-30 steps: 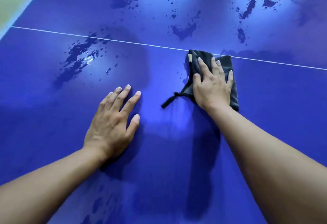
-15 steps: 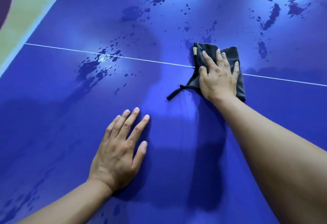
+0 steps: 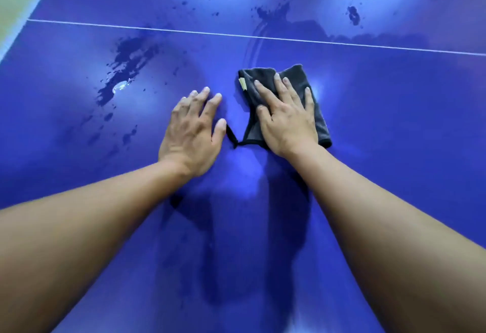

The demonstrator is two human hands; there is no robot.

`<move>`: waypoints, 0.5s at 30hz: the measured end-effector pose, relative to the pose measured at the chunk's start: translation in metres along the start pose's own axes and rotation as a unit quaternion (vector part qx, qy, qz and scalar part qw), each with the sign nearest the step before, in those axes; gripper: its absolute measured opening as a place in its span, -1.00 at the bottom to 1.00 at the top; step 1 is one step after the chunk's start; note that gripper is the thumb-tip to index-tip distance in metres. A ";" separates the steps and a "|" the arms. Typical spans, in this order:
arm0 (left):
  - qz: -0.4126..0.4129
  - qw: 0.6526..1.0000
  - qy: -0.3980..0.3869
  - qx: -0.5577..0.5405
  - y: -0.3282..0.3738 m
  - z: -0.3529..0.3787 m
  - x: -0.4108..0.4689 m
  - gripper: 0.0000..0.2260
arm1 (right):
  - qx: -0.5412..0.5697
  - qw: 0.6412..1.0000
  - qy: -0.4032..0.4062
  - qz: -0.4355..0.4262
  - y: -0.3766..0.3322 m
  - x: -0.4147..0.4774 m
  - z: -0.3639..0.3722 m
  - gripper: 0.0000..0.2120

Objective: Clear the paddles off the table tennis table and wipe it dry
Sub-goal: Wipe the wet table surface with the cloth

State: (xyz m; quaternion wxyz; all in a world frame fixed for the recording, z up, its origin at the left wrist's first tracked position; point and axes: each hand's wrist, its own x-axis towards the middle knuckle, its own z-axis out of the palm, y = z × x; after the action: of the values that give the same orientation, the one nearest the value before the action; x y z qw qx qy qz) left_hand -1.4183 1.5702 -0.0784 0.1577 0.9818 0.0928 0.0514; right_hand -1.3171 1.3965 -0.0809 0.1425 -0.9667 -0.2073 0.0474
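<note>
head view: no paddles in sight; wiping step under way. right hand flat, fingers straight and spread, pressing folded dark cloth onto blue tabletop, near side of white line. left hand flat on bare tabletop, same side of line, holding nothing. puddle on near side, toward line's left end; splashes beyond line. judgement: keep palm pressure even, overlap strokes, take puddle first, refold cloth once soaked.

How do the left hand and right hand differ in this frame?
The right hand presses flat on the dark cloth; the left hand rests on the bare table. The left hand lies closer to the water splashes than the right hand. Both are palm-down with straight fingers.
</note>
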 end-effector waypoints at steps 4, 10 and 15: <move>0.015 0.993 0.056 -0.099 0.004 -0.014 -0.028 -0.61 | 0.005 1.000 0.007 0.011 -0.014 -0.070 0.008 -0.48; 0.000 0.997 0.016 -0.080 0.005 -0.028 -0.179 -0.57 | -0.001 1.000 0.002 0.027 -0.028 -0.142 0.013 -0.47; 0.015 1.000 -0.021 -0.010 0.002 -0.027 -0.309 -0.50 | 0.001 1.000 0.002 0.023 -0.043 -0.210 0.019 -0.47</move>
State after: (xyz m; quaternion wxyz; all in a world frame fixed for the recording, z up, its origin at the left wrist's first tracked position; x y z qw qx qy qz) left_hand -1.7235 1.5151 -0.0746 0.1682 0.9824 0.0743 0.0337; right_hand -1.5279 1.3521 -0.0799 0.1431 -0.9711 -0.1844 0.0488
